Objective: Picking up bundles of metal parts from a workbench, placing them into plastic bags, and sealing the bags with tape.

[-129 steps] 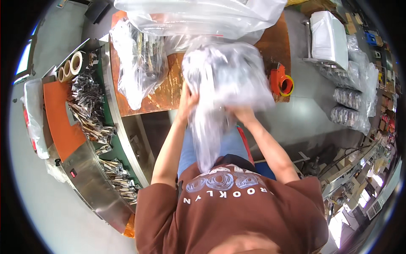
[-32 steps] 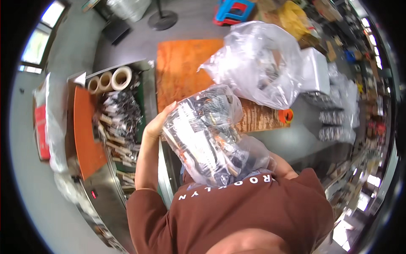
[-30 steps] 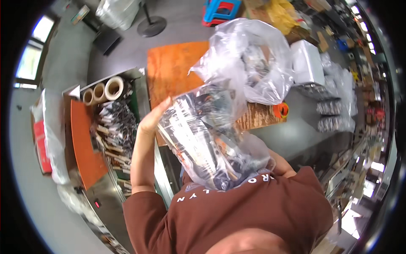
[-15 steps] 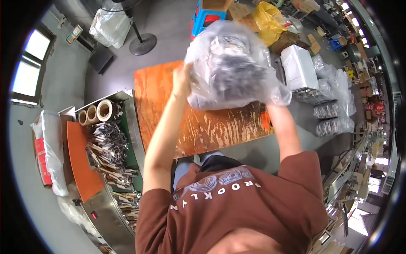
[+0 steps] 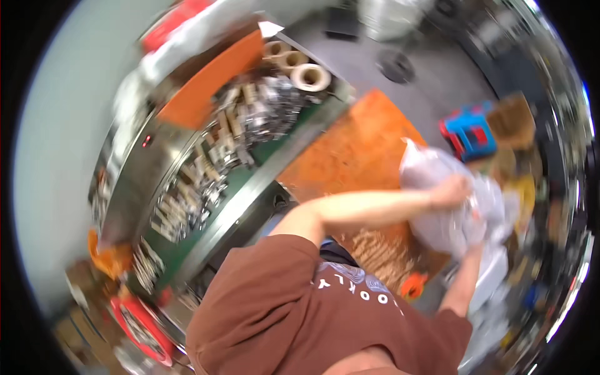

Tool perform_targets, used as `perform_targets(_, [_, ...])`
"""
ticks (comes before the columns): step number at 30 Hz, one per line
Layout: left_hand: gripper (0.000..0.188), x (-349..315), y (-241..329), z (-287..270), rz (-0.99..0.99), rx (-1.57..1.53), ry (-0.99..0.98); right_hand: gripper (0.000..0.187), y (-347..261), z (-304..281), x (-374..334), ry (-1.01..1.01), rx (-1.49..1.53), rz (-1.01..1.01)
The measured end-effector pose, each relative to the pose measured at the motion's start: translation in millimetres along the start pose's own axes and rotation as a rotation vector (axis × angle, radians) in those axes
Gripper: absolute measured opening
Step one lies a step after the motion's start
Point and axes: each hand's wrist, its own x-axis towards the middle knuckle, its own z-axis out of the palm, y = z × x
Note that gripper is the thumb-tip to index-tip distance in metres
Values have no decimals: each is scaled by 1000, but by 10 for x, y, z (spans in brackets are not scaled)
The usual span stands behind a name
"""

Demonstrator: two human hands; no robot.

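Note:
A big, cloudy plastic bag [image 5: 428,165] lies over the right end of the worn orange wooden table [image 5: 350,150], blurred by motion. My left hand [image 5: 451,190] reaches across the bag from the left, fingers closed on its plastic. Lower down, my right hand [image 5: 472,232] grips the same bag, its fingers partly covered by the film. What the bag contains cannot be made out now. An orange tape roll or similar ring-shaped thing [image 5: 413,285] rests at the table's near edge.
To the left runs a green conveyor belt [image 5: 234,194] with a metal edge, bearing several bundled strips and cardboard-coloured rolls [image 5: 310,77]. Beyond the table are a blue and red stool [image 5: 470,134], an open carton [image 5: 512,119] and a round black stand base [image 5: 395,65].
My view has swung to the left, so the table and bag appear farther right. The dark contents seen through the bag earlier no longer show. Both hands have moved closer together on it.

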Motion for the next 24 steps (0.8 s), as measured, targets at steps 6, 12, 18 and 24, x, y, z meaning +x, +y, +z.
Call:
perform_targets(6, [42,-831,13,-404,-26,-124,-80,39,-821,-520,-345,223,-380,1])
perform_targets(12, [30,-2188,-138,-3299,-397,140,721,31,-2663,-1567,346,412,-638,190])
perform_targets(18, [24,-3589,-365,-4742,-267,-137,1194,36,-7036,442,697,67,741,-781])
perform_targets(24, [28,-4370,-368,-5049,-472,-73,1199,49,-8199,1447,1075,289,690,-541])
